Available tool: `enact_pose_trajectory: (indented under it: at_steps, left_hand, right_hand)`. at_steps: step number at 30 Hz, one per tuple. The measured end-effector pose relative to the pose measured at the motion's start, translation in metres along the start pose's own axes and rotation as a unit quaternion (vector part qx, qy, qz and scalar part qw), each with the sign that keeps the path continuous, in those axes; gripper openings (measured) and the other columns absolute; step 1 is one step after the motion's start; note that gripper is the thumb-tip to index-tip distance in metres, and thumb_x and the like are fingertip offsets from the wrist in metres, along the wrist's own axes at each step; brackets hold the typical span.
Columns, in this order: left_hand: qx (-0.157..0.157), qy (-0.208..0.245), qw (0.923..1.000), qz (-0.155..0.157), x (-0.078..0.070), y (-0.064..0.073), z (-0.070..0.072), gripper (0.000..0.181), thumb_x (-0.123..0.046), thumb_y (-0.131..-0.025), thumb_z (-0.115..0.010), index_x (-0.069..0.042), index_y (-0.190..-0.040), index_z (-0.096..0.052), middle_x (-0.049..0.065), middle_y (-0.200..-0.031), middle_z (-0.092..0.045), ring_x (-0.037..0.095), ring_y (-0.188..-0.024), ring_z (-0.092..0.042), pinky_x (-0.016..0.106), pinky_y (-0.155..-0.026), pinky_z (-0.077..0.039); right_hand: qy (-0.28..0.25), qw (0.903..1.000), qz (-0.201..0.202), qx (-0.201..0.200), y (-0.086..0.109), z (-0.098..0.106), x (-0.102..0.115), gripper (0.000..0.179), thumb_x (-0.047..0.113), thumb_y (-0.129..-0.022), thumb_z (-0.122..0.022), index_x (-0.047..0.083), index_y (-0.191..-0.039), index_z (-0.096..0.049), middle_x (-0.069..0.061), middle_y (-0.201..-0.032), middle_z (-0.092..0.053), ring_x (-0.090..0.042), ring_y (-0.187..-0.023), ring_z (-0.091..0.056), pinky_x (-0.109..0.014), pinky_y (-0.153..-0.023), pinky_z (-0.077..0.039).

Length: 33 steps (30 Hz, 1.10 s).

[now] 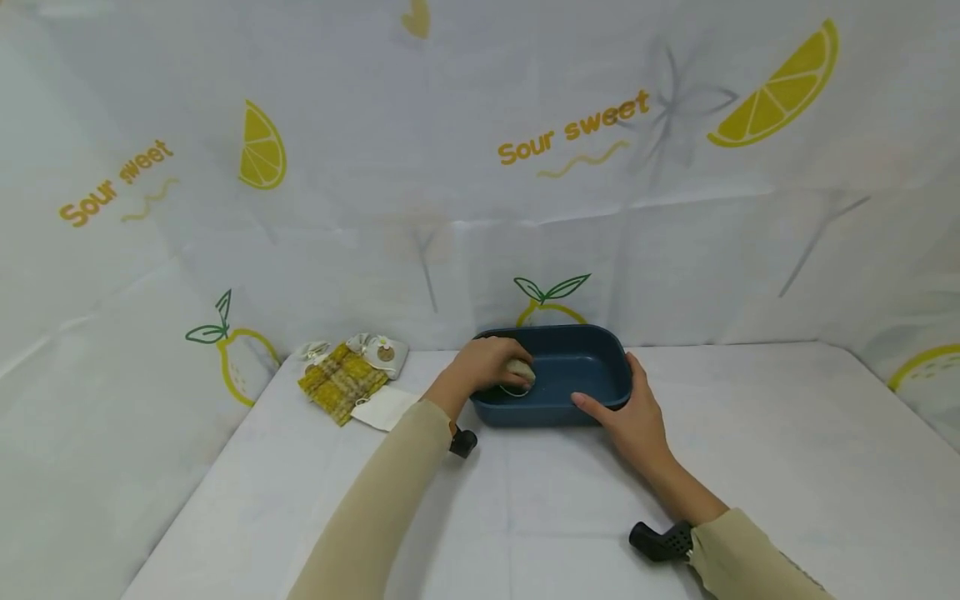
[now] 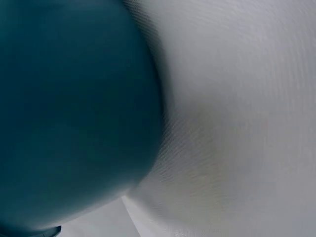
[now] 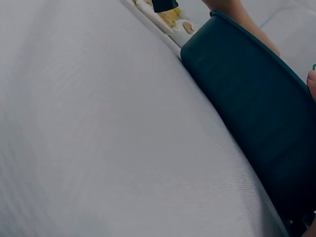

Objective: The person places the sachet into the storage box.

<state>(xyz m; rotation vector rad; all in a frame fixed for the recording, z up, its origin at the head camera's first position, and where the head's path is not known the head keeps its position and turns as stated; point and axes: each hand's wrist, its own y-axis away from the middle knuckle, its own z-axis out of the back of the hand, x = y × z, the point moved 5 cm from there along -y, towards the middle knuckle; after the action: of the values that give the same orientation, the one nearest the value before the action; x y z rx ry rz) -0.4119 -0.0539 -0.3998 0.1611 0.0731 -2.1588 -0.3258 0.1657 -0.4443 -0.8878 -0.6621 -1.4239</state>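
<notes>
My left hand [image 1: 495,362] was inside the left end of the blue tub [image 1: 551,415], its fingers curled around a pale bundle [image 1: 520,372] with a thin white string looping out beneath it; whether the bundle touched the tub's floor I could not tell, since my fingers covered much of it and the left wrist view gave only the tub's outer wall. My right hand [image 1: 637,417], well apart from the left, held the tub at its near right corner, thumb by the near rim and fingers along the right end. I judged the bundle to be soft cloth, light and hard to damage, apt to sag or squash under a pinch, so a loose grip around its body seemed better than hanging it from the string, which could snag. The tub looked stiff, smooth-walled and light enough to skid on the white cloth [image 1: 525,500], so its rim and corner seemed the places to steady it. To the left of the tub lay a yellow checked pouch [image 1: 345,382], a white flat piece [image 1: 384,407] just beside it, and a grey pouch [image 1: 386,354] with a round brown patch behind them
</notes>
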Motion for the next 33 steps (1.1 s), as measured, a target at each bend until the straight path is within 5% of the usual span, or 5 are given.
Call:
enact_pose_trajectory:
  at_steps: [7,19,33]
  left_hand:
    - [0.014,0.031,0.9994,0.011,0.003,0.001,0.003,0.042,-0.052,-0.095,-0.066,-0.026,-0.128,-0.072,-0.009,-0.131,-0.069,0.014,-0.12,-0.064,0.035,-0.103,-0.052]
    - [0.012,0.02,0.9995,0.02,0.005,0.004,0.015,0.039,-0.038,-0.086,-0.081,-0.026,-0.123,-0.074,-0.005,-0.129,-0.071,0.017,-0.115,-0.066,0.037,-0.093,-0.056]
    - [0.01,0.029,0.9992,0.025,0.01,0.005,0.01,0.038,-0.029,-0.09,-0.078,-0.023,-0.127,-0.072,-0.004,-0.131,-0.07,0.018,-0.12,-0.064,0.036,-0.1,-0.053]
  right_hand:
    - [-0.003,1.0,0.001,0.003,-0.001,0.0,0.003,0.116,0.057,-0.086,-0.073,0.017,-0.164,0.003,-0.017,-0.171,-0.012,-0.042,-0.155,-0.019,-0.066,-0.121,-0.024]
    - [0.003,0.9998,0.015,-0.009,-0.004,0.003,0.002,0.115,0.055,-0.086,-0.074,0.014,-0.164,-0.001,-0.02,-0.169,-0.015,-0.045,-0.154,-0.022,-0.068,-0.118,-0.026]
    - [0.003,0.9999,0.01,-0.004,-0.002,-0.001,0.0,0.115,0.054,-0.086,-0.074,0.013,-0.164,-0.001,-0.02,-0.169,-0.015,-0.045,-0.154,-0.022,-0.067,-0.119,-0.026]
